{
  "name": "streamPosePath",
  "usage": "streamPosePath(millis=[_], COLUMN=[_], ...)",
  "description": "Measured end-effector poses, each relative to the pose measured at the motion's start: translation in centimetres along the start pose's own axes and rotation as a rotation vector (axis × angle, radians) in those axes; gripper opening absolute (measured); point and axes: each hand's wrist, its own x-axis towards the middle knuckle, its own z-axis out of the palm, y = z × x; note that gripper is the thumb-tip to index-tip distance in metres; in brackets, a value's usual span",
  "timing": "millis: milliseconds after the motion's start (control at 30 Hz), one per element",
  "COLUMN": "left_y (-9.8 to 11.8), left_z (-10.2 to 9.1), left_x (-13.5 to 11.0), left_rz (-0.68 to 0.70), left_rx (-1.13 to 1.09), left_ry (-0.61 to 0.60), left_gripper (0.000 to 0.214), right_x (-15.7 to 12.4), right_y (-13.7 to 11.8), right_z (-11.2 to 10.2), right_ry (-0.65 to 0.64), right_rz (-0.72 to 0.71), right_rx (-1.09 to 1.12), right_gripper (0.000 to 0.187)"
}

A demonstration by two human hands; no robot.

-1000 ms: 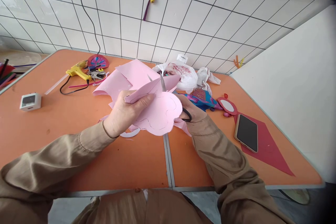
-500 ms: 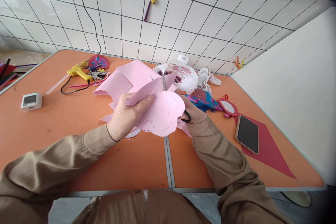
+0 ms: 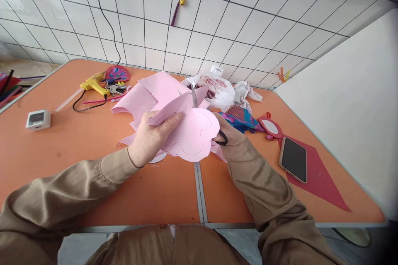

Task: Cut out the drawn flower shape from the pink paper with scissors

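My left hand [image 3: 149, 136] pinches a pink paper sheet [image 3: 192, 134] with a pencilled cloud-like outline, held above the orange table [image 3: 93, 165]. My right hand [image 3: 228, 130] is closed on black-handled scissors [image 3: 221, 136], mostly hidden behind the sheet. The scissor blades [image 3: 194, 96] poke up through the paper's top edge, cutting along the drawn line. More pink paper pieces [image 3: 146, 95] lie on the table behind my hands.
A yellow glue gun [image 3: 93, 85], keys [image 3: 115, 88] and a small white device [image 3: 37, 119] lie at the left. A white plastic bag [image 3: 217, 89], colourful cloth [image 3: 241, 118], a small red mirror [image 3: 270, 126] and a phone [image 3: 293, 159] on red paper [image 3: 320, 178] lie at the right.
The pink sheet has shifted slightly right and up in my hands. The scissor blades sit a little further along the cut. Nothing else has moved.
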Motion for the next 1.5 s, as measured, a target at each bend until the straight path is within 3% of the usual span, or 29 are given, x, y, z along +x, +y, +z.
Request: streamPosePath(millis=[433, 667, 833, 1100, 1300, 1500], left_y=[0.4, 0.3, 0.4, 0.1, 0.1, 0.1], left_z=[-0.4, -0.3, -0.2, 0.1, 0.2, 0.3], left_x=[0.2, 0.2, 0.0, -0.3, -0.4, -0.6], left_rz=[-0.006, -0.006, 0.022, -0.001, -0.003, -0.025], left_rx=[0.03, 0.03, 0.075, 0.031, 0.056, 0.013], left_ry=[-0.055, -0.053, -0.009, 0.008, 0.039, 0.035], left_gripper=[0.026, 0.029, 0.023, 0.025, 0.025, 0.029], right_x=[0.1, 0.0, 0.3, 0.3, 0.1, 0.3], right_y=[0.7, 1.3, 0.8, 0.0, -0.2, 0.3], right_z=[-0.7, -0.6, -0.4, 0.1, 0.7, 0.6], right_ry=[-0.105, -0.043, -0.049, -0.035, 0.012, -0.007], right_rz=[-0.15, -0.028, -0.091, -0.019, 0.03, -0.02], right_rx=[0.052, -0.034, -0.044, 0.011, 0.084, 0.122], right_gripper=[0.04, 0.063, 0.059, 0.07, 0.069, 0.062])
